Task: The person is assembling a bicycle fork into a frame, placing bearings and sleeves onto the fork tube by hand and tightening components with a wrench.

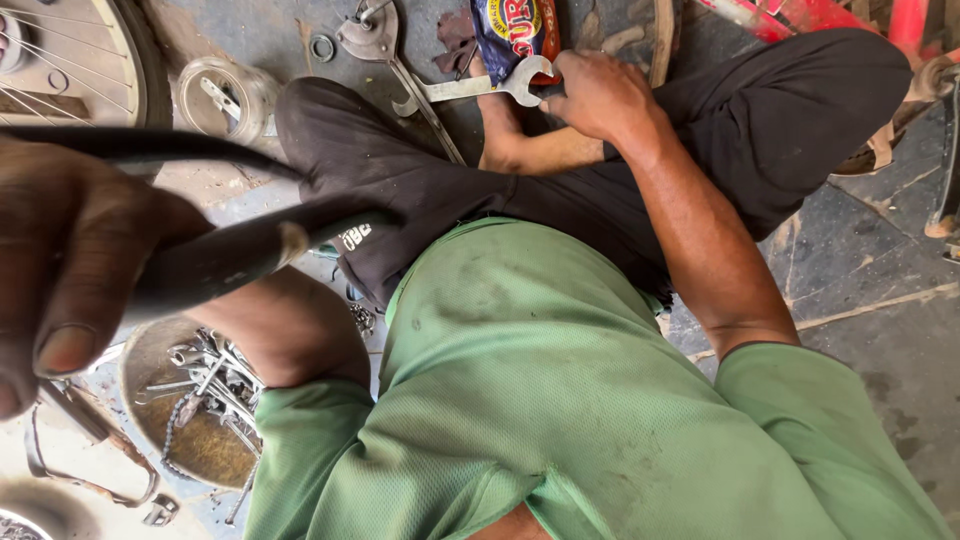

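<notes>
A: What does the left hand [70, 270] have hold of?

B: It is closed around a black rubber tube [230, 255], very close to the camera and blurred. The thumb lies across the front and the tube runs out toward the person's lap.

A: And the right hand [600, 95]?

B: It reaches forward past the knee, fingers curled shut on the open end of a flat metal wrench [475, 88]. The wrench lies level, its other end pointing left across the floor.

A: What is around the wrench?

B: Just behind it a blue and red wrapper [515, 30] lies on the floor. To the left a second long tool [385, 45] lies angled beside the dark trousers [420, 180].

A: Anything else on the floor?

B: At the lower left a round metal bowl [195, 450] holds a heap of small tools and a chain. A spoked wheel [85, 55] shows at the top left corner, and a clear round lid [225, 95] lies just beside it.
</notes>
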